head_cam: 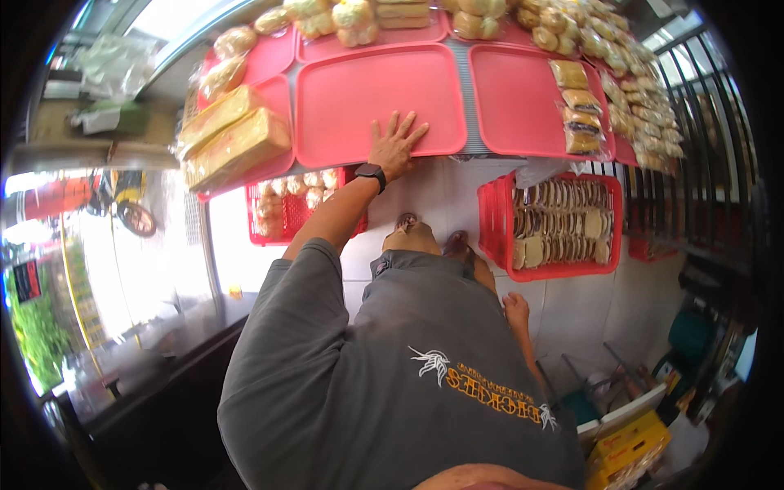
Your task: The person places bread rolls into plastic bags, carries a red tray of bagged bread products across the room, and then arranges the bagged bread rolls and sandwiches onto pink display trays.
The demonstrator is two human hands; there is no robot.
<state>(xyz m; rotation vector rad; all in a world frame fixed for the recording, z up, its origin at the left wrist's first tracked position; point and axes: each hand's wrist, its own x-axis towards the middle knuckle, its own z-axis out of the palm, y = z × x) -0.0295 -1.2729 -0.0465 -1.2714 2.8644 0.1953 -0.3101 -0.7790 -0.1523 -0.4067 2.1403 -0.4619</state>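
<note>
My left hand, a dark watch on its wrist, lies with spread fingers on the front part of a pink plastic tray. Nothing is held in it, and no goods lie on this tray. My right hand hangs low beside my body over the tiled floor, fingers loosely bent and partly apart, with no object seen in it. Left of the tray, two long wrapped bread loaves rest on another tray. To the right, a pink tray carries a row of wrapped filled breads along its right side.
Bagged buns line the back, with many more packs at the right. Below the shelf stand a red crate of packed bread slices and a red basket of buns. Yellow boxes sit at lower right.
</note>
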